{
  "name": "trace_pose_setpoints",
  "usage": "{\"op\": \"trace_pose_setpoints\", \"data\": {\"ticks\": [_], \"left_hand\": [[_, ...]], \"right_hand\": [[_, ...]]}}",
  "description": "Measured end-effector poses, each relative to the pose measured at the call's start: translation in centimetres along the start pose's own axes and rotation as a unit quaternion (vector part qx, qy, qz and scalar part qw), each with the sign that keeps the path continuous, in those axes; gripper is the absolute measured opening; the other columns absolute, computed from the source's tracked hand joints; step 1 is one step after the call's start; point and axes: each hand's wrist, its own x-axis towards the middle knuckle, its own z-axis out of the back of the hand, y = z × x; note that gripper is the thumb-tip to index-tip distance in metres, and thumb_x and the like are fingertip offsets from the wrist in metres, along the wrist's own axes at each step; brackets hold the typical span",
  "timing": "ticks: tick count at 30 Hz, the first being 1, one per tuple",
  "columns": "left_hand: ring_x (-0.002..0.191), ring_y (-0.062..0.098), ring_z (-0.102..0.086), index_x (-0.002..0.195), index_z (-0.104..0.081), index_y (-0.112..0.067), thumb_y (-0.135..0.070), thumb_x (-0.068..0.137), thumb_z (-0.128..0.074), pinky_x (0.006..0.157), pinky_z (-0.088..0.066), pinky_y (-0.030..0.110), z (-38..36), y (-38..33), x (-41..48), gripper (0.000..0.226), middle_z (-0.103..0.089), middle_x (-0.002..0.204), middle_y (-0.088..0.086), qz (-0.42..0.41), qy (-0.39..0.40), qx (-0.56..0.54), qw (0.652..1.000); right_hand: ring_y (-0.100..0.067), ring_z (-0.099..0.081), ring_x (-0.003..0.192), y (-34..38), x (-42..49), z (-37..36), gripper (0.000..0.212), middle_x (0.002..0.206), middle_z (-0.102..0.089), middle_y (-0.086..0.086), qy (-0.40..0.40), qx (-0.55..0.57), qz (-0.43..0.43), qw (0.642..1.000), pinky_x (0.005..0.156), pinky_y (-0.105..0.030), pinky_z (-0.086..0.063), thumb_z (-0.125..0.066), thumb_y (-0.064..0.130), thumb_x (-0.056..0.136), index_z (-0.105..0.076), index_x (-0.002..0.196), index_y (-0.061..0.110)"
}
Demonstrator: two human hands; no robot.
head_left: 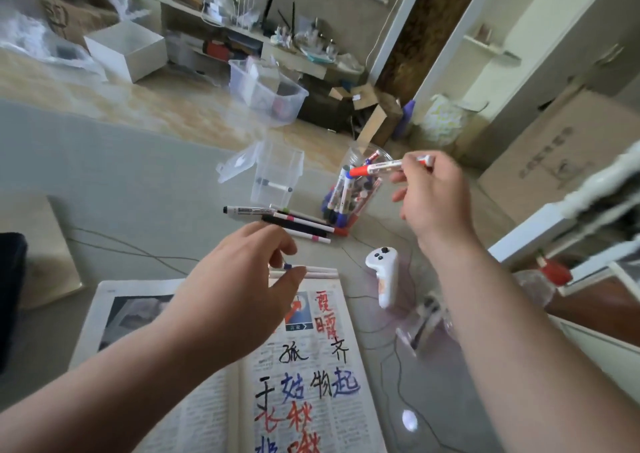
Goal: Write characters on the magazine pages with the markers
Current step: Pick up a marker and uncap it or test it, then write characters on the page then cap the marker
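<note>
Surrounds: marker jar (353, 192), loose markers (301, 225) beside it, white controller (384, 279) by your magazine (311, 359) | your right hand (434, 199) grips red-capped marker (379, 167) | your left hand (239, 289) pinches white marker (318, 269).

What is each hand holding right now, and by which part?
Right hand grips the red-capped white marker near its tail end. Left hand pinches a thin white pen at its blue-banded end.

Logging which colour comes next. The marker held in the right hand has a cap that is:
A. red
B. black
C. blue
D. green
A: the marker pinched in the right hand shows a red cap on its far end.
</note>
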Motion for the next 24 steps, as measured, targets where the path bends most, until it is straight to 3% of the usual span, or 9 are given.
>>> {"op": "trace_pose_setpoints", "data": {"ticks": [4, 6, 8, 10, 12, 16, 19, 22, 24], "left_hand": [[0.083, -0.001, -0.051, 0.093, -0.057, -0.035, -0.042, 0.092, -0.060, 0.072, -0.042, 0.020, -0.2, 0.5, 0.3, 0.008, -0.051, 0.087, -0.019, 0.003, 0.017, 0.001, 1.000], [0.082, -0.001, -0.051, 0.090, -0.055, -0.037, -0.043, 0.092, -0.059, 0.070, -0.041, 0.016, -0.4, 0.6, 0.4, 0.008, -0.052, 0.086, -0.019, 0.008, 0.032, -0.001, 0.999], [0.082, -0.002, -0.051, 0.090, -0.053, -0.039, -0.045, 0.093, -0.059, 0.068, -0.041, 0.015, -0.6, 0.7, 0.6, 0.009, -0.052, 0.086, -0.020, 0.011, 0.037, -0.002, 0.999], [0.082, -0.002, -0.051, 0.088, -0.052, -0.039, -0.045, 0.093, -0.059, 0.068, -0.041, 0.015, -0.8, 0.9, 0.9, 0.010, -0.051, 0.085, -0.020, 0.015, 0.035, -0.006, 0.999], [0.080, -0.001, -0.051, 0.085, -0.051, -0.038, -0.044, 0.093, -0.058, 0.067, -0.041, 0.016, -0.9, 1.1, 1.1, 0.011, -0.052, 0.084, -0.020, 0.024, 0.036, -0.006, 0.999], [0.074, 0.001, -0.053, 0.075, -0.052, -0.035, -0.040, 0.092, -0.058, 0.065, -0.043, 0.019, -1.2, 1.7, 1.4, 0.019, -0.056, 0.079, -0.017, 0.052, 0.048, 0.007, 0.997], [0.072, 0.004, -0.053, 0.075, -0.052, -0.030, -0.041, 0.094, -0.056, 0.064, -0.044, 0.024, -1.2, 2.1, 1.3, 0.022, -0.057, 0.077, -0.013, 0.082, 0.080, 0.052, 0.992], [0.072, 0.004, -0.052, 0.080, -0.052, -0.030, -0.047, 0.093, -0.053, 0.061, -0.041, 0.025, -1.3, 2.7, 0.7, 0.021, -0.058, 0.078, -0.011, 0.107, 0.151, 0.114, 0.976], [0.076, 0.007, -0.055, 0.087, -0.055, -0.029, -0.048, 0.093, -0.053, 0.064, -0.043, 0.026, -1.5, 3.0, 0.0, 0.020, -0.061, 0.082, -0.011, 0.113, 0.205, 0.144, 0.962]], "right_hand": [[-0.028, -0.070, 0.077, -0.6, 6.5, -1.1, 0.004, 0.087, -0.073, 0.000, -0.036, -0.072, 0.020, 0.997, 0.078, -0.048, -0.059, -0.051, 0.029, 0.085, -0.052, 0.082, 0.031], [-0.030, -0.071, 0.081, -1.0, 8.6, -1.8, 0.002, 0.094, -0.073, -0.002, -0.033, -0.101, 0.008, 0.994, 0.079, -0.048, -0.060, -0.050, 0.030, 0.083, -0.051, 0.083, 0.031], [-0.026, -0.072, 0.077, -1.5, 9.8, -2.7, 0.007, 0.095, -0.074, -0.006, -0.020, -0.099, -0.025, 0.995, 0.068, -0.038, -0.061, -0.052, 0.027, 0.085, -0.055, 0.091, 0.030], [-0.019, -0.071, 0.068, -2.2, 10.1, -3.6, 0.022, 0.095, -0.074, -0.010, 0.013, -0.072, -0.070, 0.995, 0.048, -0.025, -0.052, -0.053, 0.019, 0.092, -0.056, 0.114, 0.019], [-0.015, -0.068, 0.062, -2.7, 9.9, -4.0, 0.038, 0.092, -0.072, -0.007, 0.030, -0.058, -0.082, 0.994, 0.042, -0.022, -0.047, -0.053, 0.016, 0.097, -0.050, 0.135, 0.014], [-0.011, -0.062, 0.050, -4.1, 8.5, -4.6, 0.019, 0.083, -0.072, -0.004, 0.017, -0.056, -0.058, 0.997, 0.043, -0.025, -0.044, -0.058, 0.015, 0.091, -0.059, 0.110, 0.017], [-0.019, -0.064, 0.055, -5.5, 5.9, -5.3, 0.011, 0.070, -0.071, -0.001, 0.051, -0.055, -0.030, 0.997, 0.057, -0.036, -0.055, -0.060, 0.015, 0.081, -0.061, 0.088, 0.022], [-0.015, -0.065, 0.067, -7.2, 2.3, -6.6, 0.012, 0.071, -0.069, 0.007, 0.177, -0.138, 0.001, 0.974, 0.067, -0.033, -0.056, -0.065, 0.014, 0.086, -0.064, 0.084, 0.026], [-0.010, -0.063, 0.076, -8.3, -0.1, -7.3, 0.009, 0.081, -0.066, 0.012, 0.276, -0.236, 0.022, 0.931, 0.070, -0.027, -0.054, -0.065, 0.017, 0.090, -0.068, 0.089, 0.025]]}}
